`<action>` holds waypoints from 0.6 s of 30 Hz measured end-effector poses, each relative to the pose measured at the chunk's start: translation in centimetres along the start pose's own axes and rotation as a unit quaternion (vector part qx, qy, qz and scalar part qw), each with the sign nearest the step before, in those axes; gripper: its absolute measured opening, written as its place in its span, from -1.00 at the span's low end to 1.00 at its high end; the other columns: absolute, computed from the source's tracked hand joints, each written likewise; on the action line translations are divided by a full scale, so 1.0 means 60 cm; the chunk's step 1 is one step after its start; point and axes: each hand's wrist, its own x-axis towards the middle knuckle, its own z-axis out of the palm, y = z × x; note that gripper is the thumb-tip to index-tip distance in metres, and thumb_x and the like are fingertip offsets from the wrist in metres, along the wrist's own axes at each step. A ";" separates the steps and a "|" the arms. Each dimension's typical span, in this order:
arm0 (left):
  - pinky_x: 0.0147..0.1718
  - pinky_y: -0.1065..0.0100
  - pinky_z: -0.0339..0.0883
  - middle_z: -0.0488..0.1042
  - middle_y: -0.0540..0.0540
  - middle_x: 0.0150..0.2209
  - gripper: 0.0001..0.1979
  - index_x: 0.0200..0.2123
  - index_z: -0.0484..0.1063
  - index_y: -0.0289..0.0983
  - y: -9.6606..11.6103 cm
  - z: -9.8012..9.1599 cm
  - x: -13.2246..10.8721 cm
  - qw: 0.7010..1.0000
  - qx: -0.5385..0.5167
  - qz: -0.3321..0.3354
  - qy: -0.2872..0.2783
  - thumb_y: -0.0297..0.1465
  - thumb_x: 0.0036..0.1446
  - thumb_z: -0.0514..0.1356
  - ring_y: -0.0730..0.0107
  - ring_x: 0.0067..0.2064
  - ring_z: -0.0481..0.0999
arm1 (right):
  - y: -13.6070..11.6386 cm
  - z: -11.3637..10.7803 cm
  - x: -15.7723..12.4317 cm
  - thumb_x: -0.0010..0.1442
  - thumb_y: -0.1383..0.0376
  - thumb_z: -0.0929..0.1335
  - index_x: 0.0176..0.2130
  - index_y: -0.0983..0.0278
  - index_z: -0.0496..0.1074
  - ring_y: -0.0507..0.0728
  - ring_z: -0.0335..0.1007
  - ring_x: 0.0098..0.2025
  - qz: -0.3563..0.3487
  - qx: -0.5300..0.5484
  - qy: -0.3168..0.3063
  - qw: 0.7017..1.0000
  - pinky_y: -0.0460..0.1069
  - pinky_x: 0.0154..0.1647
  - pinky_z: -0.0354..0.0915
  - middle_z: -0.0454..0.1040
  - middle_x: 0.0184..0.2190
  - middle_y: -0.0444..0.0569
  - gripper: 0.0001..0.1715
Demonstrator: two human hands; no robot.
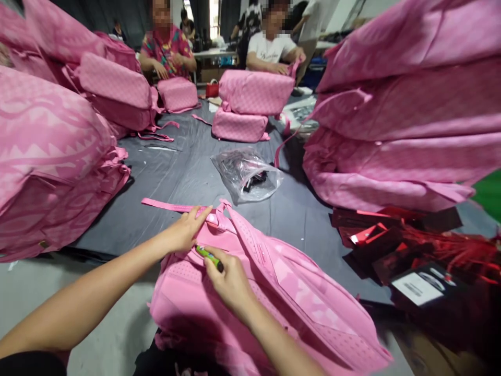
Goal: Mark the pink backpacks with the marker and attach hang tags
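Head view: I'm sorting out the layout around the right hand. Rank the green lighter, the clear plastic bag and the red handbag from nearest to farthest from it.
1. green lighter, held in the right hand.
2. clear plastic bag, mid-table beyond the hand.
3. red handbag, at the table's far end.

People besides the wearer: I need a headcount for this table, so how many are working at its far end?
2. One person in a multicoloured top sits far left behind a pink bag; another person in a white T-shirt handles the stacked bags. Figures stand behind them; others may be hidden.
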 end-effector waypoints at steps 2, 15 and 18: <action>0.25 -0.08 0.05 -0.15 -0.41 0.36 0.05 0.38 -0.34 -0.18 0.004 -0.001 -0.001 1.000 -0.003 -0.010 0.004 -0.64 -0.08 0.19 -0.11 0.38 -0.05 | 0.000 0.001 0.003 0.20 0.31 0.26 -0.08 0.31 0.54 0.10 0.43 -0.40 -0.003 0.024 -0.005 1.000 -0.03 -0.31 0.34 0.58 -0.35 0.00 -0.64; 0.27 -0.01 0.05 -0.17 -0.25 0.40 0.07 0.38 -0.34 -0.05 0.014 -0.009 -0.007 0.998 -0.042 -0.037 -0.009 -0.67 -0.12 0.13 0.02 0.40 -0.07 | 0.068 -0.280 0.129 0.11 0.41 0.20 -0.18 0.32 0.46 0.18 0.50 -0.14 -0.052 -0.244 0.210 0.945 0.07 -0.09 0.36 0.55 -0.16 0.12 -0.67; 0.29 -0.02 0.01 -0.23 -0.23 0.41 0.08 0.38 -0.36 -0.04 0.011 -0.005 -0.005 0.998 -0.041 -0.035 -0.018 -0.67 -0.13 0.12 0.03 0.41 -0.15 | 0.120 -0.280 0.228 0.10 0.47 0.24 -0.28 0.28 0.50 0.19 0.51 -0.27 -0.006 -0.369 0.146 0.918 0.03 -0.26 0.34 0.56 -0.27 0.12 -0.72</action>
